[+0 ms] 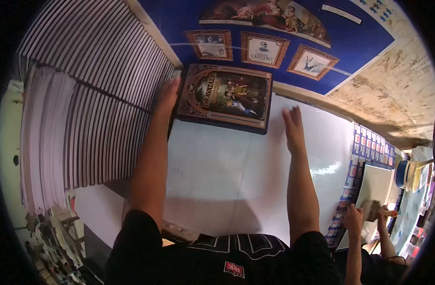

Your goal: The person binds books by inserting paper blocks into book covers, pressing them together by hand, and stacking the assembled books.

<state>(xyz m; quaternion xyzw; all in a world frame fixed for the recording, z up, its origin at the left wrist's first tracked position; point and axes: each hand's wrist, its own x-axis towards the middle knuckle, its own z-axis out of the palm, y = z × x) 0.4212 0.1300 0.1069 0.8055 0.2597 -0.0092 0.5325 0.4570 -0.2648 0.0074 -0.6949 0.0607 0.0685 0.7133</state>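
The Dravatala book (231,97) lies face up near the far left corner of the white surface (208,156), its top side close to the blue panel (177,21), which probably serves as a stop to keep it square. The left hand (167,97) is at the book's left side, in the narrow gap before the tall stacks of books (106,118) along the left edge; blur leaves its grip and any contact untellable. The right hand (294,124), thumb and fingers spread, hangs empty beside the book, apart, apparently flanking its other side.
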